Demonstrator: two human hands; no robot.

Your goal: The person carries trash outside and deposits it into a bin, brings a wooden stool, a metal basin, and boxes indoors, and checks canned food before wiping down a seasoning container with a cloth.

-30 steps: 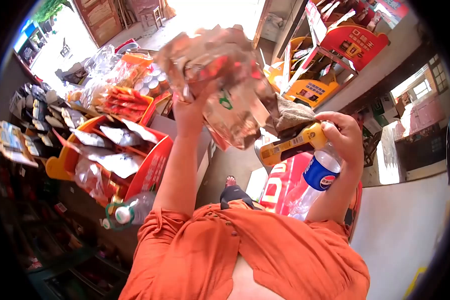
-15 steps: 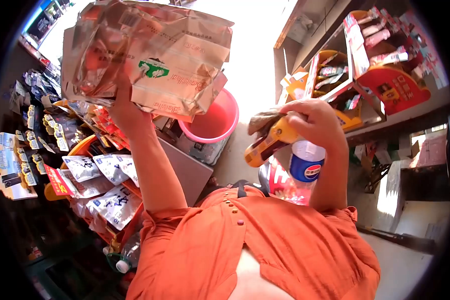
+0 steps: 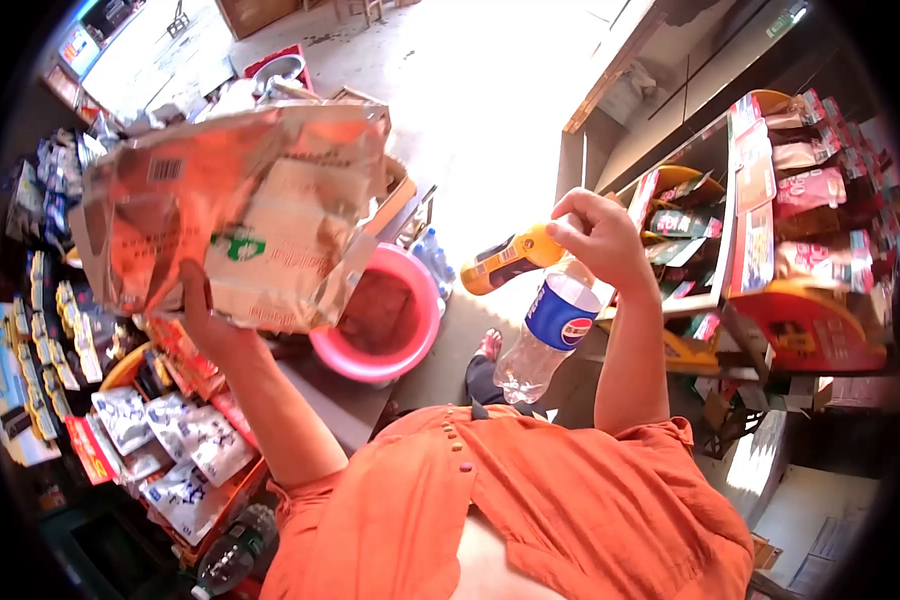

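My left hand (image 3: pixel 215 325) grips the lower edge of a crumpled brown paper packaging bundle (image 3: pixel 290 225) with a green logo, held up at the left. My right hand (image 3: pixel 605 235) is closed around a yellow bottle (image 3: pixel 515 260) with a dark label, tilted down to the left. Just below it, an empty clear plastic bottle (image 3: pixel 550 335) with a blue label also hangs from that hand. A pink tub (image 3: pixel 425 335) stands below and right of the bundle, partly hidden by it.
Snack packets (image 3: pixel 205 440) fill a display at the left. A shelf rack with bagged snacks (image 3: pixel 810 190) stands at the right. Clear bottles (image 3: pixel 432 258) are beside the tub. A dark-tinted bottle (image 3: pixel 235 550) lies at the lower left. My foot (image 3: pixel 490 345) shows on the floor.
My left hand has lowered the paper bundle and moved left. My right hand has shifted left with both bottles. The brown cloth-like item seen at my right hand earlier no longer shows there.
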